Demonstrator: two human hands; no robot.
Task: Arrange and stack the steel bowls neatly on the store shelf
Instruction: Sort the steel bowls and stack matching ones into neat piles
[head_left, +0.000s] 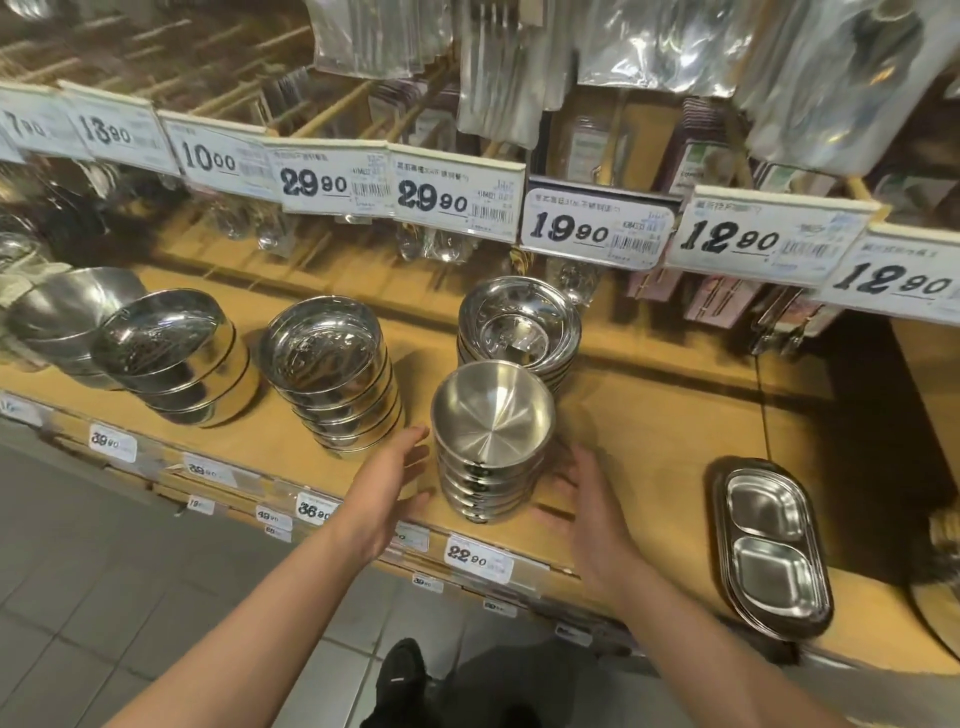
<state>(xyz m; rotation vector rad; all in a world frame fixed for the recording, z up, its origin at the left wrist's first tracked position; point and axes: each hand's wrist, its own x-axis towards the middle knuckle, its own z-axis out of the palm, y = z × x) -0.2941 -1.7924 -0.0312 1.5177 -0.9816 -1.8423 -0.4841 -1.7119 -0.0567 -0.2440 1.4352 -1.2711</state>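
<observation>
A stack of several brushed steel bowls (491, 441) stands near the front edge of the wooden shelf (654, 441). My left hand (387, 491) is just left of the stack, fingers straight, a small gap to the bowls. My right hand (592, 512) is just right of it, fingers spread and straight, close to the lower bowls. Neither hand holds anything. Behind stands a second stack of shiny bowls (519, 327). Further left are two more stacks (332, 374) (176, 358), and one (67, 312) at the far left.
A stack of two-compartment steel trays (771, 545) lies at the shelf's right. Price tags (597, 226) hang from the rail above, with packaged cutlery on pegs behind them. Price labels (475, 556) line the shelf's front edge. Below is a tiled floor (104, 571) with my shoe.
</observation>
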